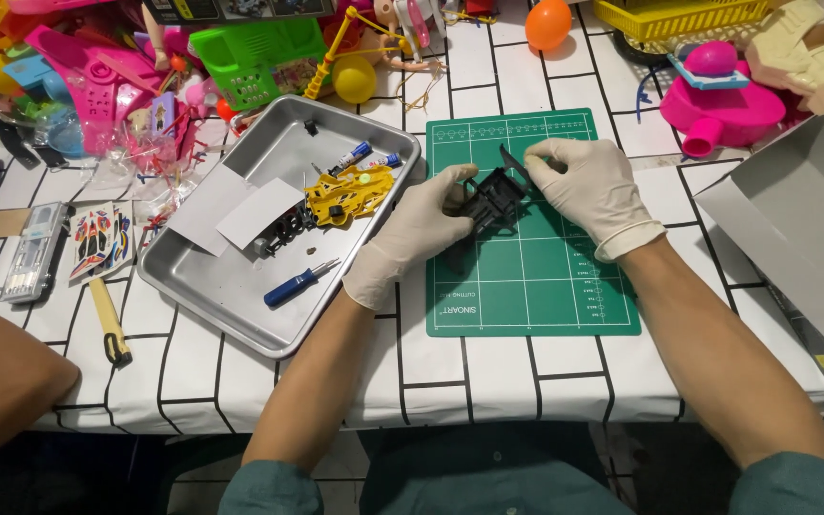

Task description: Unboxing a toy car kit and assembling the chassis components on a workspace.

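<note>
The desk [526,381], covered in a white cloth with a black brick-line pattern, carries a crowd of bright plastic toys along its far edge and a grey cardboard box [793,229] at its right edge. A metal tray [240,296] sits left of centre, holding a yellow model car body shell [347,195], two white cards, a blue-handled screwdriver [296,284] and small tubes. The green cutting mat [536,286] lies just right of the tray, near the middle of the desk. Above the far half of the mat both gloved hands hold a black plastic model chassis [490,202]. The left hand [412,238] is closed around the chassis's near-left side, thumb on top. The right hand [588,186] is pinched, thumb and forefinger together, on a thin black strip rising from the chassis's far end. In my judgement a part is being fitted or detached at that end; the work is best kept low over the mat, so a dropped piece lands there. The left hand's grip should stay firm while the right hand moves the strip gently. A sticker sheet [99,240] and a yellow-handled tool [107,322] lie near the desk's left edge.
</note>
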